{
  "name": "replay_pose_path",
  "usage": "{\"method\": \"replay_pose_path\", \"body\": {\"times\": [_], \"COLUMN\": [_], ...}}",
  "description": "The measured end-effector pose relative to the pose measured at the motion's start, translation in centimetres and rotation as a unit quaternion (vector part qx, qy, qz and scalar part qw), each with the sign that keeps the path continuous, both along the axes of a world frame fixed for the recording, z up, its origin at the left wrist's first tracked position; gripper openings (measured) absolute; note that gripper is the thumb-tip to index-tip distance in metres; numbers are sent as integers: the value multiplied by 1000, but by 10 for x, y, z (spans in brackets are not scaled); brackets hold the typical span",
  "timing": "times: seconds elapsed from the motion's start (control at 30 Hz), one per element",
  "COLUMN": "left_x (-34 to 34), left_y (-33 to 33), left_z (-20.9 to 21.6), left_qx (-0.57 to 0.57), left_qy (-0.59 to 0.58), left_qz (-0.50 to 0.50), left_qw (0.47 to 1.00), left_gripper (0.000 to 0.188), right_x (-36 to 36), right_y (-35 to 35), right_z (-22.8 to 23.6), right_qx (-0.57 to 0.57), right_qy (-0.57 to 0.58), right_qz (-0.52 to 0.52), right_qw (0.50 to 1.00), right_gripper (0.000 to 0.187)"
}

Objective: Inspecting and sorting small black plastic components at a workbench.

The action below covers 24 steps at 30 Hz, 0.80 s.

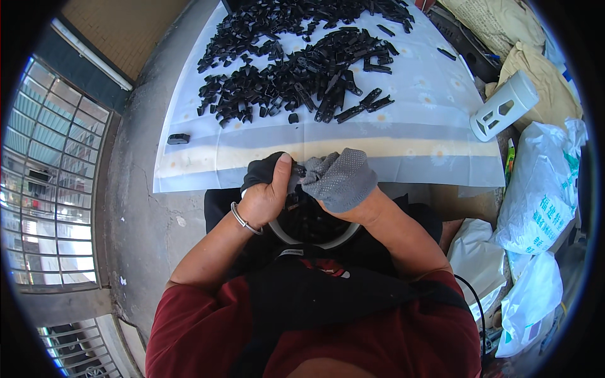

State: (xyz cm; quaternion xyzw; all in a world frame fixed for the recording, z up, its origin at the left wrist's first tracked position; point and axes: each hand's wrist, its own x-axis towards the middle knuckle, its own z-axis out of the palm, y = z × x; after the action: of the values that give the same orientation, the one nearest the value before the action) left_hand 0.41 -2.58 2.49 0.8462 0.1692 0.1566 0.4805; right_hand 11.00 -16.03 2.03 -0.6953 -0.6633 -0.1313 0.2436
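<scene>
My left hand [270, 183], partly covered in black fabric with its thumb bare and a bangle at the wrist, is closed at the near edge of the table. My right hand [340, 180], in a grey dotted glove, is closed and meets it. Pinched between the two is a small black plastic part [301, 171], mostly hidden by the fingers. Just below them, in my lap, stands a pale round tub [340, 239] with dark pieces inside. Beyond my hands a large pile of black plastic parts [277, 79] spreads over the table, short caps on the left and longer slim pieces on the right.
A flower-patterned cloth [435, 126] covers the table. One black piece [178, 138] lies apart at the left. A white cylindrical holder [504, 106] leans at the right edge. White plastic bags [535, 189] crowd the right side; a barred window [57, 170] is at the left.
</scene>
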Motion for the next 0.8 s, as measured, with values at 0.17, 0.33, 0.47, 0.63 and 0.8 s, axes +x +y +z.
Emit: {"method": "replay_pose_path", "body": {"times": [0.17,0.33,0.47,0.63,0.8], "left_x": [4,-2,-3,12,61], "left_y": [-12,-12,18,29,50], "left_z": [-16,-10,1,13,-11], "left_qx": [121,11,46,224,354], "left_qy": [-96,-82,51,131,18], "left_qz": [21,22,-118,-140,57], "left_qw": [988,996,991,956,933], "left_gripper": [31,29,34,46,30], "right_x": [-5,-1,19,67,66], "right_y": [6,0,-7,4,10], "right_z": [-12,-2,6,0,-16], "right_qx": [14,-37,-60,-51,-41], "right_qy": [26,20,181,187,86], "right_qz": [-20,28,40,-289,-263], "right_qw": [999,999,981,938,960], "right_gripper": [12,19,29,34,29]}}
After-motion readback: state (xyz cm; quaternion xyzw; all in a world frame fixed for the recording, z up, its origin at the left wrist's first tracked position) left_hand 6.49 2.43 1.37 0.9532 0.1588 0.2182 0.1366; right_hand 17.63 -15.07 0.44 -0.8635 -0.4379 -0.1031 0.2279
